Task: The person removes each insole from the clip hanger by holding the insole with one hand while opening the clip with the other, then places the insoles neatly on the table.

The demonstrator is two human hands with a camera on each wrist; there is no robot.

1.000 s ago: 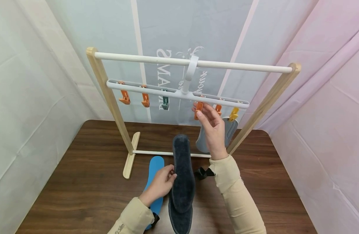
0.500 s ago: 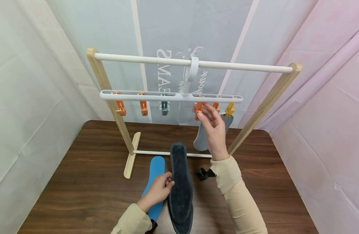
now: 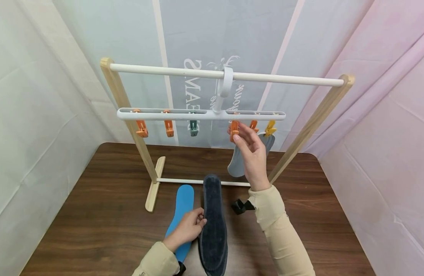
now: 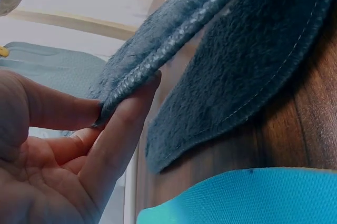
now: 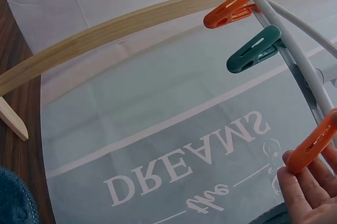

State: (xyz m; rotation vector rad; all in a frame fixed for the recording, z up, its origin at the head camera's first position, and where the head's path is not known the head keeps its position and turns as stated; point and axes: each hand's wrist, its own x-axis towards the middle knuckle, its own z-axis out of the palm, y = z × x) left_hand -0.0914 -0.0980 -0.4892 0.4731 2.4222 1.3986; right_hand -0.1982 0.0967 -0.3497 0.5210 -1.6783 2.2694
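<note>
A dark, fuzzy insole (image 3: 213, 230) is pinched at its side edge between the thumb and fingers of my left hand (image 3: 185, 229). In the left wrist view it is raised above a second dark insole (image 4: 247, 61) that lies on the table. With my right hand (image 3: 254, 159) I pinch an orange clip (image 3: 234, 131) under the white hanger (image 3: 184, 114); whether its jaws are apart cannot be made out. Behind that hand hangs a grey insole (image 3: 236, 165), attached near the yellow clip (image 3: 270, 128). To the left of the dark pair lies a blue insole (image 3: 185, 201), partly hidden by my left hand.
The hanger hooks over the top bar (image 3: 170, 71) of a wooden-legged rack (image 3: 139, 142). More orange clips (image 3: 169, 128) and a green clip (image 3: 193, 127) hang along it. A low crossbar (image 3: 180, 180) runs across the rack's foot. Fabric curtains (image 3: 381, 161) surround the table (image 3: 94, 214).
The hanger has swung and its left end has dropped lower in view. My left hand has lowered the dark insole toward me. My right hand stays on the same orange clip.
</note>
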